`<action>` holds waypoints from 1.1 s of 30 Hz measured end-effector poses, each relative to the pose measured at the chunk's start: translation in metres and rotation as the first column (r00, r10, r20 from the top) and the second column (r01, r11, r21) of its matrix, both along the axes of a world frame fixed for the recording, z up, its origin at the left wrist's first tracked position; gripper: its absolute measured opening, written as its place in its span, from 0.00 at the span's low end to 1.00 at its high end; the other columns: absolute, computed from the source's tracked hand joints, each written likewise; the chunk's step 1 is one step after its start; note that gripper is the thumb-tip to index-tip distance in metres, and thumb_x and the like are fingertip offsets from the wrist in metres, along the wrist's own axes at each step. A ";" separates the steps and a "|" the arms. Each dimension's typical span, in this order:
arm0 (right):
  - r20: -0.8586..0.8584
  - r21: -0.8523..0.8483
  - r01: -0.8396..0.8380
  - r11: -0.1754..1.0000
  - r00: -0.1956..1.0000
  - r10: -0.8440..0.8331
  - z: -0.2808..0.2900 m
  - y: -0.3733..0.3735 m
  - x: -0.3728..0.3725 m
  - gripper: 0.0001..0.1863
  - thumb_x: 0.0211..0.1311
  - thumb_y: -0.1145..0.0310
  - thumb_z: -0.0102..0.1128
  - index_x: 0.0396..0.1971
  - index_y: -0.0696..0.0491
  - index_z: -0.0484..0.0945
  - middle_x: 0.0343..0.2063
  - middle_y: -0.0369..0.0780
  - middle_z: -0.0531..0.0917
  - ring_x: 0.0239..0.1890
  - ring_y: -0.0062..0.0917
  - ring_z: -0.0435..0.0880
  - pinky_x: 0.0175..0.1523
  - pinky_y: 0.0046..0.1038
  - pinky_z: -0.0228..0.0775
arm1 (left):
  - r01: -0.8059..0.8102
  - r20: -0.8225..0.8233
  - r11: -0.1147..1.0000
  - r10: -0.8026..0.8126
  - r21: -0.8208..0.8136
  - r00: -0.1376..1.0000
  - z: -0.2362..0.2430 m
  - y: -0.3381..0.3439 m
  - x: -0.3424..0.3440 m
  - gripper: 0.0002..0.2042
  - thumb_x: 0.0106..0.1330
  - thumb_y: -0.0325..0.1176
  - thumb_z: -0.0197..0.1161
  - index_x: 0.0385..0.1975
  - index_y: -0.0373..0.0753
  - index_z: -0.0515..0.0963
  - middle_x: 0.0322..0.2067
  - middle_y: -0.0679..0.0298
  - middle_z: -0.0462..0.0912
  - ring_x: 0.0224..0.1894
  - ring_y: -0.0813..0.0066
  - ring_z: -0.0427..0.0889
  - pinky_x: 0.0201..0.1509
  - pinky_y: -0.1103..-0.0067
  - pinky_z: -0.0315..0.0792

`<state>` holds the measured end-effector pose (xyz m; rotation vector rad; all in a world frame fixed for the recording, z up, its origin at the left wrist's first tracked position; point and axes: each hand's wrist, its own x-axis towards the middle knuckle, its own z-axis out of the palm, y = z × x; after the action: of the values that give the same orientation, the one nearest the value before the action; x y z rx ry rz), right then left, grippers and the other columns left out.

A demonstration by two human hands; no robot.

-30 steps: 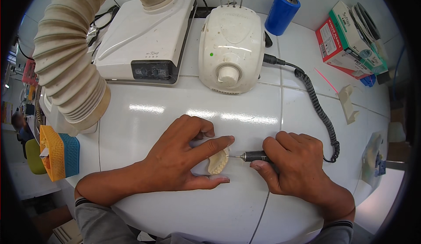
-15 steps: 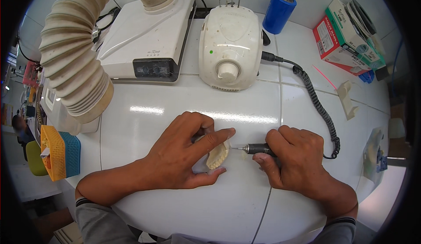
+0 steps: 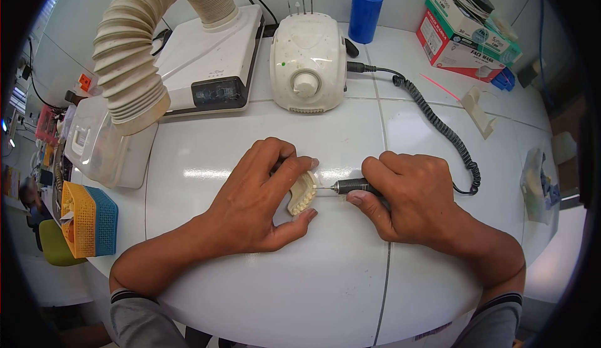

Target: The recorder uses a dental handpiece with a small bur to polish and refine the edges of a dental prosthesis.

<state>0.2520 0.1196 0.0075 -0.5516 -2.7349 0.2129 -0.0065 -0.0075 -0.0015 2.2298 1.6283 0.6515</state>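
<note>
My left hand point(image 3: 253, 191) grips a cream-coloured dental cast point(image 3: 302, 194), a curved arch with a row of teeth along its outer side. The thumb and fingers hold it at its two ends, and the far end is partly covered by a finger. In my right hand point(image 3: 410, 194) is a black rotary handpiece point(image 3: 355, 187), held level and pointing left. Its thin metal bur point(image 3: 325, 188) reaches the teeth side of the cast; whether it touches, I cannot tell for sure. A coiled black cord point(image 3: 441, 126) runs from behind the right hand to the white control unit point(image 3: 307, 63).
A ribbed extraction hose point(image 3: 128, 54) hangs at the left from a white box point(image 3: 213, 72). Nearby stand a clear lidded container point(image 3: 109, 141) and yellow and blue baskets point(image 3: 91, 220). At the back are a blue cylinder point(image 3: 365, 16), stacked cartons point(image 3: 460, 32) and a cream handpiece rest point(image 3: 479, 111).
The view has shifted. The cast is turned so that its teeth face the handpiece more, and the bur is now at the teeth. Both hands keep their holds.
</note>
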 end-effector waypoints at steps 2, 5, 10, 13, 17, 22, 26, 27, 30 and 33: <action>0.016 0.004 -0.004 1.000 1.000 0.004 0.001 -0.001 0.001 0.21 0.72 0.48 0.73 0.30 0.50 0.80 0.19 0.35 0.76 0.16 0.31 0.79 0.21 0.35 0.65 | 0.001 0.017 0.999 -0.002 0.036 1.000 -0.001 -0.001 0.001 0.29 0.64 0.39 0.76 0.62 0.31 0.78 0.52 0.50 0.72 0.53 0.53 0.75 0.55 0.65 0.76; 0.025 -0.012 0.009 1.000 1.000 -0.008 0.003 -0.001 0.000 0.21 0.73 0.48 0.72 0.30 0.50 0.81 0.19 0.35 0.76 0.16 0.31 0.79 0.21 0.35 0.65 | 0.012 -0.002 0.999 -0.012 0.037 1.000 -0.001 -0.001 0.001 0.28 0.65 0.40 0.76 0.60 0.29 0.77 0.52 0.48 0.72 0.53 0.52 0.75 0.57 0.64 0.76; 0.040 -0.057 0.004 0.998 0.999 -0.002 0.006 0.001 0.000 0.21 0.71 0.49 0.74 0.29 0.50 0.80 0.18 0.35 0.75 0.16 0.30 0.78 0.21 0.35 0.65 | -0.002 -0.086 1.000 -0.001 -0.027 0.996 -0.002 -0.003 0.001 0.31 0.66 0.44 0.74 0.62 0.28 0.76 0.55 0.42 0.72 0.57 0.45 0.76 0.62 0.60 0.74; 0.044 -0.060 -0.009 0.998 0.999 0.011 0.006 0.002 -0.001 0.21 0.70 0.49 0.75 0.28 0.49 0.80 0.18 0.35 0.74 0.15 0.29 0.77 0.21 0.34 0.64 | -0.004 -0.080 1.000 0.003 -0.022 0.997 -0.002 -0.004 0.003 0.30 0.68 0.43 0.73 0.60 0.26 0.75 0.55 0.42 0.72 0.55 0.45 0.75 0.62 0.59 0.72; 0.051 -0.077 -0.009 0.997 0.999 0.013 0.006 0.004 0.000 0.21 0.70 0.49 0.75 0.28 0.49 0.79 0.19 0.34 0.73 0.15 0.28 0.75 0.21 0.34 0.64 | 0.004 -0.062 1.000 -0.004 0.002 0.998 -0.003 -0.002 0.002 0.30 0.69 0.43 0.73 0.62 0.25 0.75 0.54 0.42 0.73 0.53 0.46 0.74 0.60 0.59 0.71; 0.055 -0.076 -0.006 0.997 0.998 0.010 0.007 0.005 -0.001 0.22 0.70 0.49 0.75 0.28 0.48 0.77 0.20 0.33 0.72 0.16 0.27 0.75 0.22 0.33 0.64 | 0.007 -0.060 1.000 -0.007 -0.013 0.998 -0.001 -0.002 0.001 0.33 0.69 0.43 0.73 0.65 0.24 0.74 0.56 0.42 0.73 0.54 0.47 0.74 0.61 0.59 0.71; 0.069 -0.078 -0.008 0.997 0.998 0.014 0.007 0.004 -0.001 0.22 0.70 0.48 0.75 0.28 0.48 0.77 0.19 0.33 0.72 0.16 0.27 0.75 0.22 0.33 0.64 | -0.021 -0.069 0.997 0.016 -0.070 0.997 0.000 -0.003 0.004 0.37 0.69 0.47 0.74 0.69 0.26 0.73 0.57 0.42 0.71 0.58 0.47 0.72 0.65 0.60 0.71; 0.066 -0.076 -0.006 0.997 0.998 0.011 0.007 0.004 -0.001 0.22 0.70 0.48 0.75 0.28 0.48 0.77 0.19 0.34 0.72 0.16 0.27 0.75 0.22 0.33 0.64 | -0.021 -0.070 0.997 0.016 -0.070 0.997 -0.001 -0.004 0.004 0.37 0.69 0.47 0.74 0.69 0.26 0.73 0.57 0.42 0.71 0.58 0.47 0.72 0.65 0.60 0.71; 0.058 -0.078 -0.002 0.997 0.998 0.007 0.006 0.004 -0.001 0.22 0.70 0.49 0.74 0.28 0.49 0.77 0.19 0.34 0.72 0.16 0.27 0.75 0.22 0.33 0.64 | -0.028 -0.085 0.997 0.022 -0.069 0.996 -0.004 -0.004 0.005 0.36 0.70 0.45 0.75 0.70 0.27 0.73 0.58 0.42 0.70 0.58 0.47 0.71 0.65 0.60 0.71; 0.049 -0.085 0.002 0.996 0.999 0.002 0.005 0.004 0.000 0.22 0.71 0.48 0.74 0.28 0.49 0.77 0.19 0.34 0.72 0.16 0.27 0.75 0.22 0.33 0.64 | -0.035 -0.100 0.994 0.025 -0.099 0.995 -0.003 -0.003 0.005 0.34 0.71 0.42 0.74 0.71 0.27 0.72 0.59 0.42 0.69 0.59 0.46 0.71 0.66 0.60 0.71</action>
<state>0.2518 0.1235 0.0122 -0.5869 -2.7844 0.3215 -0.0018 -0.0106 -0.0040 2.2004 1.7054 0.4618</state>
